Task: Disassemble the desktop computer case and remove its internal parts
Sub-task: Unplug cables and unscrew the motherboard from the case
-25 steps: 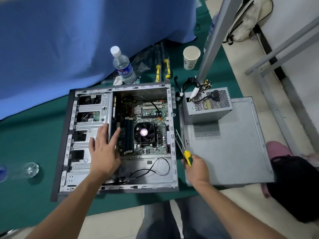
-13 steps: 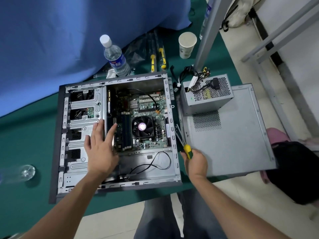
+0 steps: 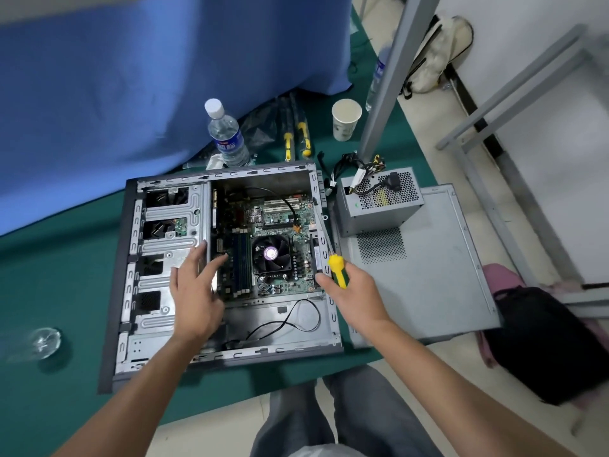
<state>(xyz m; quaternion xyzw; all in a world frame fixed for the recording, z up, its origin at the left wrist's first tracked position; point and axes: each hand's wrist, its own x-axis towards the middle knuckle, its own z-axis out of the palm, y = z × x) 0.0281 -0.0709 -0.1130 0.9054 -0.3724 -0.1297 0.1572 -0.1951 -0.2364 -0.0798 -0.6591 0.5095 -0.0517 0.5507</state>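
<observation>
- Desktop computer case (image 3: 131,291), a grey steel tower lying on its side with the open face up, sits on the green-covered tabletop (image 3: 59,265) right in front of the person; it is already partly stripped.
- At its left end the silver drive-bay cage (image 3: 168,232) remains in place, with dark openings between ribbed plates.
- Left hand (image 3: 197,291) hovers at the cage's right edge, fingers (image 3: 197,255) spread and nearly straight, holding nothing; whether they touch the metal I cannot tell.
- Green motherboard (image 3: 280,225) lies in the middle of the case, carrying upright memory sticks (image 3: 242,262) and a black round cooler fan (image 3: 272,253); a thin black cable (image 3: 290,321) loops over the bare floor panel nearer the person.
- Judging from this, the step in hand is freeing the motherboard or its parts; the next move calls for finding the remaining screws or clips and bringing the tool tip down onto one squarely.
- Right hand (image 3: 356,295) is curled round a yellow-handled screwdriver (image 3: 337,270) at the case's right wall; the thin shaft points away from the person.
- Grey perforated power supply box (image 3: 379,206), wires trailing, stands outside the case on the flat grey side panel (image 3: 428,275), so both are already removed.
</observation>
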